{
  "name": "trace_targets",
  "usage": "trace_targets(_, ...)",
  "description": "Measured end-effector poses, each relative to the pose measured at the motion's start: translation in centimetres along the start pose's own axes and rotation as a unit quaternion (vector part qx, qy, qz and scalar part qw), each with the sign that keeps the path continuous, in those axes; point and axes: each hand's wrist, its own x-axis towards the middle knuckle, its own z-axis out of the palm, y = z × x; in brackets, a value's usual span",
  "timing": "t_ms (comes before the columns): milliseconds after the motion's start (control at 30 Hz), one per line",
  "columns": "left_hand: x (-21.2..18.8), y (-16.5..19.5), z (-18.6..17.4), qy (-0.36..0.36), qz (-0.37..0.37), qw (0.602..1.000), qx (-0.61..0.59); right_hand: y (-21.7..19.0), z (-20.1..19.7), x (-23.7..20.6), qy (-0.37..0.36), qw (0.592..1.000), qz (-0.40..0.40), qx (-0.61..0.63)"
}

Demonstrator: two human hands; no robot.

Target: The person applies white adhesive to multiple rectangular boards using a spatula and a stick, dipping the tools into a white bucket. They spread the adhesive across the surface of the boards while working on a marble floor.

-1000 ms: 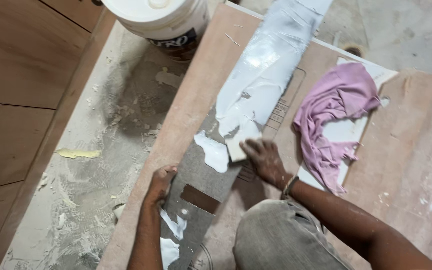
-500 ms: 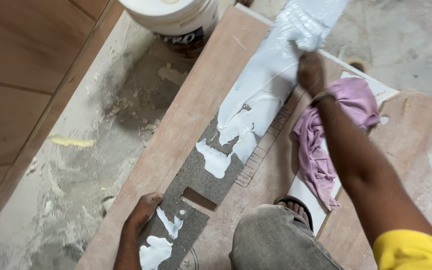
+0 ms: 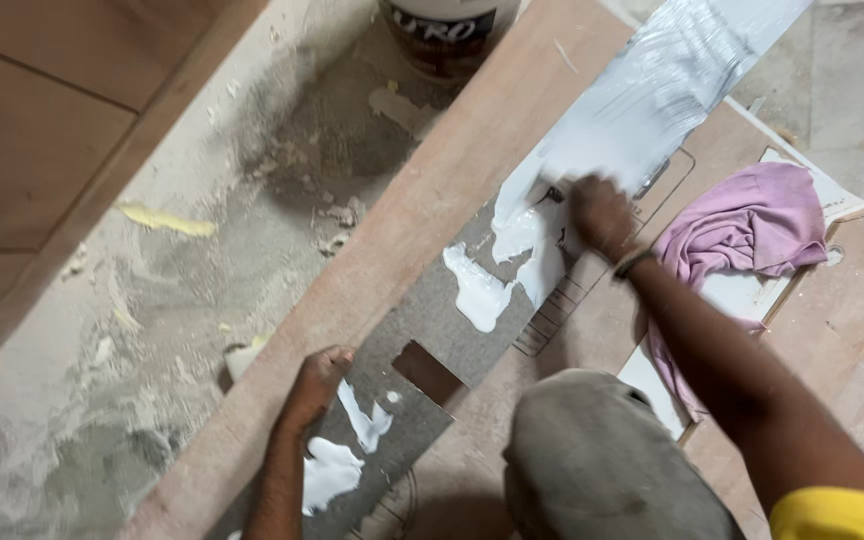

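Head view: grey laminate strip [image 3: 422,345] lies lengthwise on a brown board [image 3: 422,190], w/ a rectangular notch [image 3: 425,372] cut in it. Right hand [image 3: 602,215] is closed down on the strip's upper-middle, blurred, on the white glue [image 3: 552,190]; can't tell if it grips a spreader or card. Beyond that hand the strip is already coated thin & even; on the near side of it sit thick blobs [image 3: 480,290], and more blobs [image 3: 337,470] past the notch. Left hand [image 3: 317,385] fingers spread, pressing the strip's near-left edge beside the notch.

To do it well, I'd judge: keep the left hand pinning so the strip can't slide, drag the blobs along the strip's length w/ flat, even pressure, thin out to both edges, skip the notch. Pink cloth [image 3: 742,225] right of the strip is handy for overspill. White bucket [image 3: 450,35] sits at the board's far end.
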Motion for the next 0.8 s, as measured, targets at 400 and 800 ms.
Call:
trace_targets(400,2.9,-3.2,-1.7,-0.068,-0.048,0.981,-0.174,-7.9,3.2,-21.5,0.132,0.974,-0.135,0.124)
trace_targets(800,-0.5,0.3,0.5,-0.045,-0.018,0.994,-0.1,6.4,-5.1,-6.5,0.311,0.921,-0.024,0.235)
